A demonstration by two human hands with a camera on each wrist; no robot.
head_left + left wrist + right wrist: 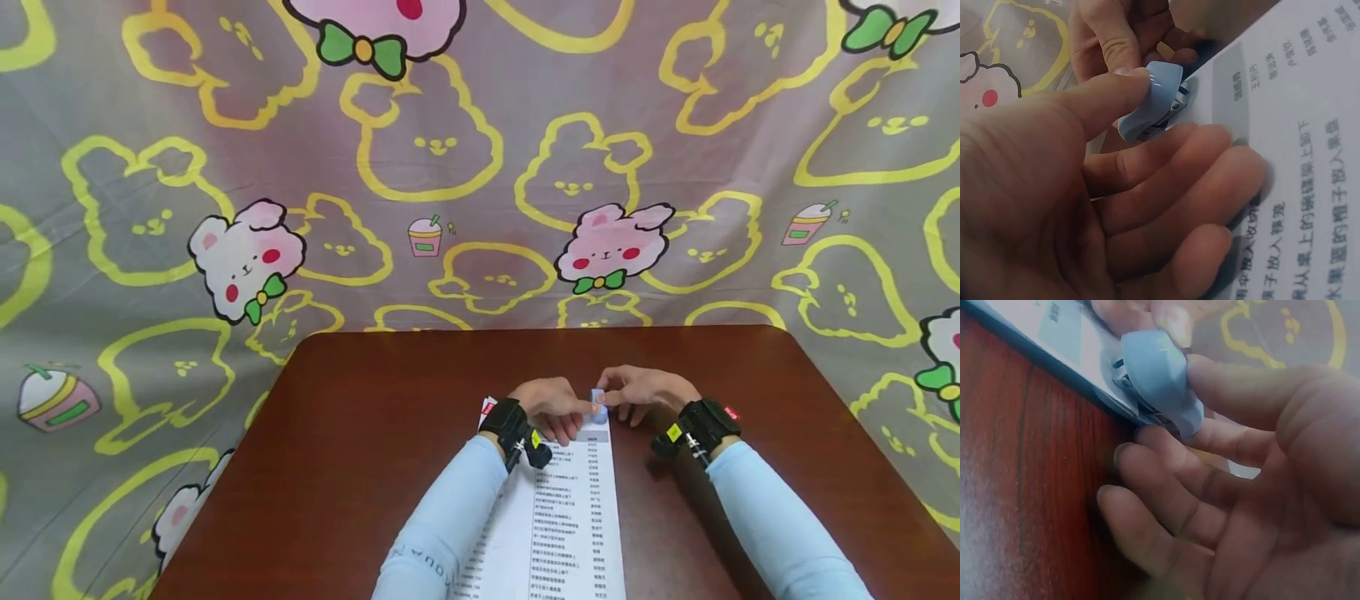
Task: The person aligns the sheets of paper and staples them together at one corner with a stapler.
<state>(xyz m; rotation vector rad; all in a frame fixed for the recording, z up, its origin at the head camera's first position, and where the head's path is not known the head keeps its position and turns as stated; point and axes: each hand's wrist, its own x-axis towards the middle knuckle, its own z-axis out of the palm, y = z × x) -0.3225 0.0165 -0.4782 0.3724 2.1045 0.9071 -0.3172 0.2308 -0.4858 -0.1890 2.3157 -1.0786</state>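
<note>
A small light-blue stapler point(597, 407) sits at the top right corner of a long printed paper sheet point(573, 533); its metal front shows against the paper edge. My left hand point(553, 403) pinches the stapler, its thumb point(1124, 87) pressed on the blue top point(1163, 94) and the other fingers curled beneath, over the sheet. From the other side my right hand point(649, 392) grips the rear end of the same stapler point(1157, 369) between thumb and index finger. Its remaining fingers point(1147, 519) curl loosely above the table.
The paper lies lengthwise on a dark red-brown wooden table point(375, 442). A small red mark point(488, 407) shows at the upper left by the left wrist. Black camera straps point(705, 429) circle both wrists. Behind the table hangs a cartoon-print cloth point(480, 217).
</note>
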